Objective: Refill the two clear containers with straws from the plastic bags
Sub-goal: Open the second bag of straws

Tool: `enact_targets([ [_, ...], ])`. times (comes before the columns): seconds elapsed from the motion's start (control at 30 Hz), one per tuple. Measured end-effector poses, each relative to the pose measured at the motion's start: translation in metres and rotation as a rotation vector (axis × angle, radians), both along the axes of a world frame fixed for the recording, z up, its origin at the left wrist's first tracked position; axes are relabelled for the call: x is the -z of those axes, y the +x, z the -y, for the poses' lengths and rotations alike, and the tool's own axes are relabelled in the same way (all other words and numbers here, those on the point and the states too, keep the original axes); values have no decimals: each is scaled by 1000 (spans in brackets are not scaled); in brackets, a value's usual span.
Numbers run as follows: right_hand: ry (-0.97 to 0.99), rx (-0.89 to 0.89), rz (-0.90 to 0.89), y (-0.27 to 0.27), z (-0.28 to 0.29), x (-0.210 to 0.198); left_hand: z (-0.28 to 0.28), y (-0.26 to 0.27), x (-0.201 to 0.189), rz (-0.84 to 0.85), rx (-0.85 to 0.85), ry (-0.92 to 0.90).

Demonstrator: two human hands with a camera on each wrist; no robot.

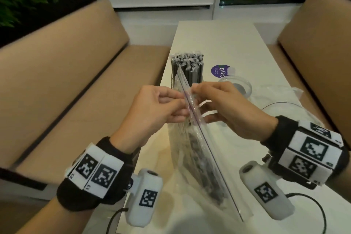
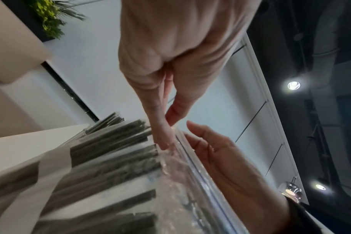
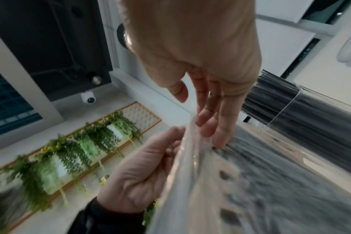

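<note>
A clear zip plastic bag (image 1: 201, 150) with dark straws (image 2: 114, 158) inside stands on edge over the white table (image 1: 224, 43). My left hand (image 1: 181, 109) pinches one side of its top strip between thumb and fingers. From the other side my right hand (image 1: 195, 92) holds the same strip, its fingers lying along the film. The left wrist view shows my left fingertips (image 2: 164, 139) on the bag (image 2: 182, 182). The right wrist view has my right fingers (image 3: 212, 126) against the bag (image 3: 210, 190). Behind the bag stands a clear container (image 1: 188, 66) packed with grey straws. A second clear container (image 1: 238, 86) sits to the right.
An empty plastic bag (image 1: 281, 93) lies crumpled at the table's right side, beside a clear curved piece (image 1: 284, 106). A purple round sticker (image 1: 220, 71) is on the tabletop. Tan benches (image 1: 76, 85) flank the table on both sides.
</note>
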State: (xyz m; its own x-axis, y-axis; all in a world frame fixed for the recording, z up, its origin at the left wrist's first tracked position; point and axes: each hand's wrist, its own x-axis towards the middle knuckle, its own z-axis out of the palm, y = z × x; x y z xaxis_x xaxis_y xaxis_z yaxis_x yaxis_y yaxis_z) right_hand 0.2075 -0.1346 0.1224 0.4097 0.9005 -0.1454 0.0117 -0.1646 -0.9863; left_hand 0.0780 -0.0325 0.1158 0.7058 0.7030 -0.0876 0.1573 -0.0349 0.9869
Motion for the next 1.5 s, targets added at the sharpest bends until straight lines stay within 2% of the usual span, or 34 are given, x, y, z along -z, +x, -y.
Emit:
enact_targets([
  [0.2,1,25,87,-2,-2,1,8,7,-6,-16,50,-23],
  [0.4,-40,-20,48,-4,2,2,1,5,-1,-76,11,-5],
  [0.47,-61,-2,55,-5,0,4,5,8,3,-137,-14,103],
  [0.5,-60,17,116,-7,-2,5,7,9,6,-189,-24,210],
  [0.6,-10,105,547,-7,-5,11,10,6,7,-358,-88,616],
  [0.67,31,161,662,-2,-4,11,6,-2,1,-367,-163,691],
  [0.7,56,169,610,2,-4,10,2,-7,-1,-363,-175,666],
  [0.8,64,72,253,1,-8,5,-4,-12,-1,-264,-108,431],
  [0.9,4,-40,142,-11,-11,0,2,-12,-5,-116,-43,221],
  [0.97,43,-24,70,-12,-11,-2,1,-16,-8,-66,-26,150],
  [1.03,49,-12,-8,-14,-10,-2,-3,-21,-9,-58,-33,144],
  [1.13,37,-6,-8,-30,-13,-3,-9,-30,-6,-54,-83,195],
  [1.27,-6,-33,-6,-43,-17,-5,-13,-43,-4,-22,32,136],
  [1.37,8,-78,-83,-48,-15,-3,-15,-48,-1,19,73,103],
  [1.5,56,-44,-175,-54,-11,4,-13,-49,9,42,29,199],
])
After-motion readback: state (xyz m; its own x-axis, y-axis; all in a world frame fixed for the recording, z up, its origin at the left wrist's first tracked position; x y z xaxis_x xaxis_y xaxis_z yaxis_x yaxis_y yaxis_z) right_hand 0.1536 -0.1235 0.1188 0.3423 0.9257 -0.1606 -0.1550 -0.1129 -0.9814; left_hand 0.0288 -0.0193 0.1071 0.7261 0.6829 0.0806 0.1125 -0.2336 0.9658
